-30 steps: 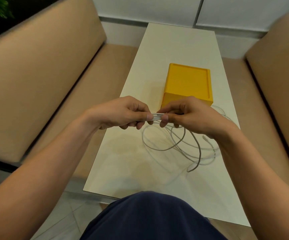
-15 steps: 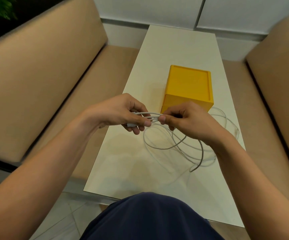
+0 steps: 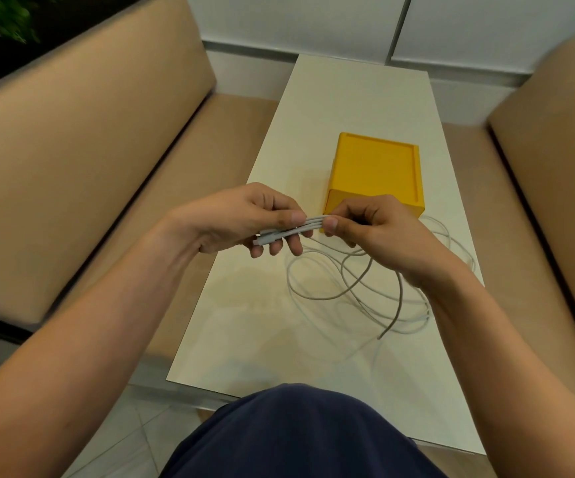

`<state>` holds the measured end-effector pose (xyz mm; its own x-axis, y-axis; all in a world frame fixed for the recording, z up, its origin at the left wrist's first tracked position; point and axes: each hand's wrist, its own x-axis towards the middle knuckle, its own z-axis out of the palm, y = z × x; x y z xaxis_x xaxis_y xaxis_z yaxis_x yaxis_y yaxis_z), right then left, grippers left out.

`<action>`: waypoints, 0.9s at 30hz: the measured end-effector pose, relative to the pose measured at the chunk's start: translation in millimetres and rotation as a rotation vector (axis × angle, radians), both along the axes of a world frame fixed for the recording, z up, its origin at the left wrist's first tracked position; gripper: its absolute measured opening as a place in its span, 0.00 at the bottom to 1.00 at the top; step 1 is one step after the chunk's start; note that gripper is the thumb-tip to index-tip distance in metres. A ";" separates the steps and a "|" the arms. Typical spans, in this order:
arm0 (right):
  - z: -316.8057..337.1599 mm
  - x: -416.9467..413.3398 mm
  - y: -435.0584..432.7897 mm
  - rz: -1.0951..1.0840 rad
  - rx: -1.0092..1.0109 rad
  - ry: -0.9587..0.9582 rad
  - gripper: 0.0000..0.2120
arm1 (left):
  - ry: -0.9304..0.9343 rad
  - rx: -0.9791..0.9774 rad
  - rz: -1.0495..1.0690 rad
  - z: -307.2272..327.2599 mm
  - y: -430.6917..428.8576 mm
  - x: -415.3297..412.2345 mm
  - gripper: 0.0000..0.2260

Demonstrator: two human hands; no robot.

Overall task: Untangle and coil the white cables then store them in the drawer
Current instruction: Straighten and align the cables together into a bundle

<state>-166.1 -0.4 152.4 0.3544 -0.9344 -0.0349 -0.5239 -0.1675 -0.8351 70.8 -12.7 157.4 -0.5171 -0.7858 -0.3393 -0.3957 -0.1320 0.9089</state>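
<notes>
Cables point(image 3: 308, 224) drawn left, two hands point(image 3: 244, 215) point(image 3: 375, 222) pinching, one box point(image 3: 375, 167)

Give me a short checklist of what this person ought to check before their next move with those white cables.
1. Grip on the folded strands: left hand and right hand both pinch the white cables: ok.
2. Whole length gathered: loose loops lie crossing one another on the table: not ok.
3. Free end unobstructed: it lies bare on the table: ok.
4. Drawer ready: the yellow drawer box shows nothing pulled out: not ok.
5. Loops clear of the table's right edge: the right forearm hides that part: cannot tell.
</notes>
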 end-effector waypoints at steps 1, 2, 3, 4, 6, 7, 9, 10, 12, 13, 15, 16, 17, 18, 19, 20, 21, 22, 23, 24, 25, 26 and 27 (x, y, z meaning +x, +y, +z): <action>0.1 -0.1 0.1 0.005 0.009 0.000 0.09 | -0.018 -0.004 -0.009 0.6 0.8 -0.5 0.11; 0.2 -0.3 0.0 0.011 0.015 0.002 0.09 | -0.032 -0.005 -0.016 0.8 1.4 -0.8 0.12; 0.2 -0.6 -0.3 0.017 0.015 0.008 0.09 | -0.035 0.002 -0.018 0.6 2.4 -1.2 0.12; -0.2 -0.5 -0.9 0.022 0.007 0.018 0.08 | -0.027 0.014 -0.014 0.1 3.1 -1.4 0.12; -0.8 -0.2 -2.2 0.025 -0.018 0.041 0.08 | -0.006 0.025 -0.002 -0.8 4.1 -2.0 0.12; -1.0 -0.1 -2.8 0.025 -0.027 0.047 0.07 | -0.006 0.015 -0.001 -0.9 4.2 -2.2 0.11; -0.8 0.0 -3.5 0.019 -0.031 0.043 0.07 | -0.029 -0.013 -0.009 -0.3 3.5 -2.6 0.12; -0.3 -0.3 -3.8 0.012 -0.027 0.038 0.07 | -0.045 -0.025 -0.013 0.5 3.0 -2.7 0.12; 1.0 -1.2 -4.5 -0.010 -0.015 0.031 0.08 | -0.074 -0.047 -0.017 2.8 3.1 -4.2 0.14; 1.6 -1.5 -4.7 -0.023 -0.011 0.032 0.09 | -0.086 -0.060 -0.016 3.5 3.2 -5.1 0.14; 2.2 -1.2 -4.7 -0.034 -0.012 0.032 0.09 | -0.107 -0.097 -0.011 3.5 3.2 -7.3 0.15; 2.2 -0.8 -4.0 -0.032 -0.012 0.026 0.09 | -0.109 -0.118 -0.004 2.6 2.9 -8.1 0.14; 2.1 -0.9 -3.5 -0.019 -0.007 0.017 0.09 | -0.103 -0.135 0.008 1.5 2.6 -8.6 0.13; 2.8 -1.9 -3.0 0.008 0.010 0.017 0.09 | -0.094 -0.153 0.023 0.3 2.0 -8.5 0.13; 4.4 -4.0 -3.0 0.056 0.041 0.048 0.09 | -0.087 -0.172 0.038 -0.3 1.6 -7.7 0.13; 4.9 -7.1 -4.2 0.117 0.077 0.131 0.10 | -0.088 -0.193 0.054 -0.6 1.0 -6.1 0.13; 4.0 -10.8 -5.4 0.181 0.104 0.252 0.11 | -0.093 -0.210 0.071 -0.7 0.7 -3.6 0.12; 0.3 -15.8 -6.7 0.228 0.128 0.367 0.12 | -0.099 -0.221 0.090 -0.9 0.0 -0.1 0.12; -5.1 -22.2 -8.0 0.247 0.153 0.444 0.12 | -0.102 -0.225 0.108 -1.2 -0.7 3.7 0.12; -10.4 -29.1 -8.7 0.250 0.177 0.471 0.13 | -0.104 -0.227 0.122 -1.7 -1.1 7.3 0.12; -14.0 -36.6 -8.6 0.245 0.187 0.483 0.12 | -0.108 -0.228 0.131 -2.4 -0.6 10.0 0.12; -14.9 -44.7 -9.2 0.232 0.180 0.487 0.11 | -0.114 -0.228 0.134 -3.5 1.0 11.0 0.12; -12.0 -53.2 -10.0 0.210 0.156 0.502 0.10 | -0.118 -0.224 0.132 -4.9 3.5 10.3 0.12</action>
